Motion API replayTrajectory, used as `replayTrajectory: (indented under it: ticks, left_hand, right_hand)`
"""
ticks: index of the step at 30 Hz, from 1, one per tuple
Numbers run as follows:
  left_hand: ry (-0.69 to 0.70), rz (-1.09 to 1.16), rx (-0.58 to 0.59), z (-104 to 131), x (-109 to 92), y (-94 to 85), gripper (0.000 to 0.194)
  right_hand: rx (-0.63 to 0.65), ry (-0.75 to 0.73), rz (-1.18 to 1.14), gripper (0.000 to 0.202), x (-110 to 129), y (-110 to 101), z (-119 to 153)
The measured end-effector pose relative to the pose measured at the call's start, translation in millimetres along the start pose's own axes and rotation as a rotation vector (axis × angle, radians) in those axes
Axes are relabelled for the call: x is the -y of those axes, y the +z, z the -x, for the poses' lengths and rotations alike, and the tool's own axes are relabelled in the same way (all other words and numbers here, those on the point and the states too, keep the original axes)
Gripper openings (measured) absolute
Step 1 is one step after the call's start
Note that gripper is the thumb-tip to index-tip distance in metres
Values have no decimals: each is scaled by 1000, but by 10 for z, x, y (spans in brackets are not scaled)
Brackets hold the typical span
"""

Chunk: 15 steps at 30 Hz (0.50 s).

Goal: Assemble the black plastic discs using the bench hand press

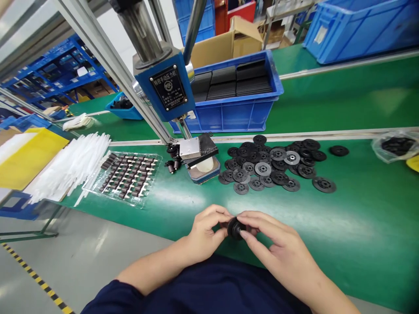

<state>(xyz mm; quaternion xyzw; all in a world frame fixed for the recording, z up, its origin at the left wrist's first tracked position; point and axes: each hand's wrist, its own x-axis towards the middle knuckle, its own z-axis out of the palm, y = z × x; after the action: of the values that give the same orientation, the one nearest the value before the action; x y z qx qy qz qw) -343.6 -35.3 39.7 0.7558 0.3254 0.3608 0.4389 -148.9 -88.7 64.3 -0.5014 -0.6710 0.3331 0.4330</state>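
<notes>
Both hands meet at the near edge of the green bench, closed around a small black round part (235,228) with a disc-like rim and a stub in its middle. My left hand (209,231) pinches its left side between thumb and fingers. From the right, my right hand (273,237) grips it, the thumb by the stub and the fingers over the top. Fingers hide some of the part. Beyond the hands lies a loose pile of black slotted discs (262,168), a few of them greyer.
A blue hand press (163,83) stands behind, its base (204,171) on the bench (360,226). Left of it are small black parts (173,163) and a clear tray (131,203) of dark pieces. White tubes (72,161) lie farther left. A blue crate (229,114) stands behind.
</notes>
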Motion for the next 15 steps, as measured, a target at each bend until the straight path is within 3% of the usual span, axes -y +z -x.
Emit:
replayTrajectory:
  ticks: [4, 15]
  left_hand:
    - [-7, -12, 87, 26, 72, 2, 26]
    - [24, 14, 125, 37, 166, 28, 27]
  right_hand:
    - [48, -36, 89, 27, -56, -19, -13]
    - [170, -29, 147, 29, -85, -40, -2]
